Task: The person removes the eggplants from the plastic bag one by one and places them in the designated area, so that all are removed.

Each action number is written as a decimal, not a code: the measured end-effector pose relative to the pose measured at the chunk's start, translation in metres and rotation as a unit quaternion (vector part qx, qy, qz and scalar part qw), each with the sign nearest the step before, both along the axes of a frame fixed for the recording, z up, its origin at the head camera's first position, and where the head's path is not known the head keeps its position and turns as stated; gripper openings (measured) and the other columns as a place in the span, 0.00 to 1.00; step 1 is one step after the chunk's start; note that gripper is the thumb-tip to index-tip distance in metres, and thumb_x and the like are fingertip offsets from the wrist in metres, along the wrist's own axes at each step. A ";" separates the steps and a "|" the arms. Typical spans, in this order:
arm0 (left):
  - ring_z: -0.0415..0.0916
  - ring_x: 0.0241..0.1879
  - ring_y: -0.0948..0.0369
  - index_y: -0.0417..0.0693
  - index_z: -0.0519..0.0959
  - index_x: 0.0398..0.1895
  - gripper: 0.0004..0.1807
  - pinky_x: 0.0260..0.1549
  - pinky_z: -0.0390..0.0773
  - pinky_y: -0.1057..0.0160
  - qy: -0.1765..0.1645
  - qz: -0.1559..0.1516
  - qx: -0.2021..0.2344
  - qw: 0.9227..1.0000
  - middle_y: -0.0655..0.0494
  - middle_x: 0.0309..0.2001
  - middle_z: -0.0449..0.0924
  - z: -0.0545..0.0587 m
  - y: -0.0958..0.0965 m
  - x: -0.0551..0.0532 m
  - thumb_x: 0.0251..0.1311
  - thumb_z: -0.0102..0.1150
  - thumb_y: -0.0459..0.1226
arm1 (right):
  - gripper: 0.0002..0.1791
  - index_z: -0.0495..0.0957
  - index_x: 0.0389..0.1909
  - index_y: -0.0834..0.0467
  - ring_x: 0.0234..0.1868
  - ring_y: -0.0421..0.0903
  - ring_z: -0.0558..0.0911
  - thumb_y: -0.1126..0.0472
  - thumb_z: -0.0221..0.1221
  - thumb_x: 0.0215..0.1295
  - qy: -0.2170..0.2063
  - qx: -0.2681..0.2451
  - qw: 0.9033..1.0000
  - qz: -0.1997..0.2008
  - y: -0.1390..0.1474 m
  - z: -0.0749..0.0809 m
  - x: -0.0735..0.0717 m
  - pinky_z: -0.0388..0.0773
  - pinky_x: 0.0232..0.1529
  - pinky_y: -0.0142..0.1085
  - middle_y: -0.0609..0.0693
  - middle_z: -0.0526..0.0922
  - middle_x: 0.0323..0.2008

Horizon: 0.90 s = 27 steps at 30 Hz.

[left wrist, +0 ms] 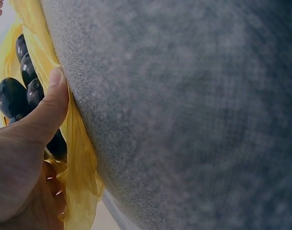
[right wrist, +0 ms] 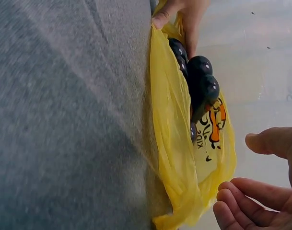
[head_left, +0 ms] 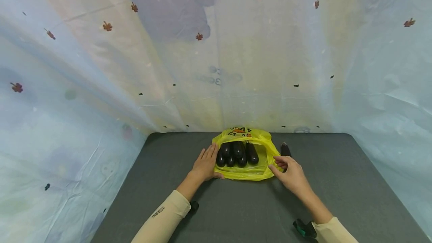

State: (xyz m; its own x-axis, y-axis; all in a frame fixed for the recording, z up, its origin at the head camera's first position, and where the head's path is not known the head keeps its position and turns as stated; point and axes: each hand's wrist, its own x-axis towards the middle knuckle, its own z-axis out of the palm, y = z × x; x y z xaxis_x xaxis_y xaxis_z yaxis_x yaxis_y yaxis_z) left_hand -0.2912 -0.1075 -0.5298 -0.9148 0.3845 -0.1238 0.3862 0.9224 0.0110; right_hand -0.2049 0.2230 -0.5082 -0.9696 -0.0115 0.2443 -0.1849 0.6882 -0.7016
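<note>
On the bench (head_left: 243, 209), a person's left hand (head_left: 206, 164) rests straight-fingered against a yellow bag (head_left: 243, 176); the right hand (head_left: 290, 173), thumb and fingers parted, grips nothing. Several eggplants (head_left: 238, 150) are bagged; apparently only one eggplant (head_left: 285, 149), just right of it, is unbagged.

You have one yellow plastic bag (head_left: 241, 176) on one grey table (head_left: 341, 186). Inside it, you can count six eggplants (head_left: 238, 149); overlap makes a fuller count unreliable. Just beside the bag, you count one loose eggplant (head_left: 285, 149), giving seven visible. You have two hands in view: one left hand (head_left: 205, 165), one right hand (head_left: 291, 174). You wear two cream sleeves (head_left: 165, 215).
</note>
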 end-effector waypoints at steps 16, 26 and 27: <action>0.43 0.87 0.51 0.42 0.42 0.89 0.73 0.84 0.48 0.47 0.011 0.000 0.003 1.000 0.46 0.89 0.39 -0.001 -0.001 0.000 0.54 0.72 0.69 | 0.26 0.83 0.62 0.68 0.50 0.56 0.86 0.56 0.72 0.72 -0.020 -0.013 1.000 0.013 -0.023 -0.015 -0.022 0.85 0.55 0.54 0.59 0.86 0.49; 0.43 0.87 0.51 0.43 0.41 0.89 0.73 0.84 0.48 0.47 0.009 0.000 -0.003 1.000 0.46 0.89 0.39 0.000 0.001 0.000 0.54 0.72 0.69 | 0.26 0.83 0.62 0.68 0.49 0.56 0.86 0.55 0.71 0.72 -0.023 -0.026 0.999 0.013 -0.034 -0.021 -0.030 0.85 0.54 0.55 0.60 0.86 0.49; 0.43 0.87 0.51 0.43 0.41 0.89 0.73 0.84 0.47 0.47 0.008 0.000 -0.004 1.000 0.46 0.89 0.39 -0.001 0.001 0.000 0.54 0.72 0.69 | 0.26 0.83 0.62 0.68 0.48 0.56 0.86 0.55 0.71 0.72 -0.023 -0.026 0.999 0.012 -0.035 -0.021 -0.031 0.85 0.54 0.55 0.60 0.86 0.49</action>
State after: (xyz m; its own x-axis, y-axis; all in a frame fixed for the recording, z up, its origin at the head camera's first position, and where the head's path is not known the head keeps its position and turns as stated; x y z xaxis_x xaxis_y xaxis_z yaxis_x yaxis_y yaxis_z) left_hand -0.2910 -0.1067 -0.5303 -0.9168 0.3833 -0.1123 0.3861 0.9225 -0.0033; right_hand -0.2358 0.1882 -0.5289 -0.9795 -0.0240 0.2000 -0.1678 0.6468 -0.7440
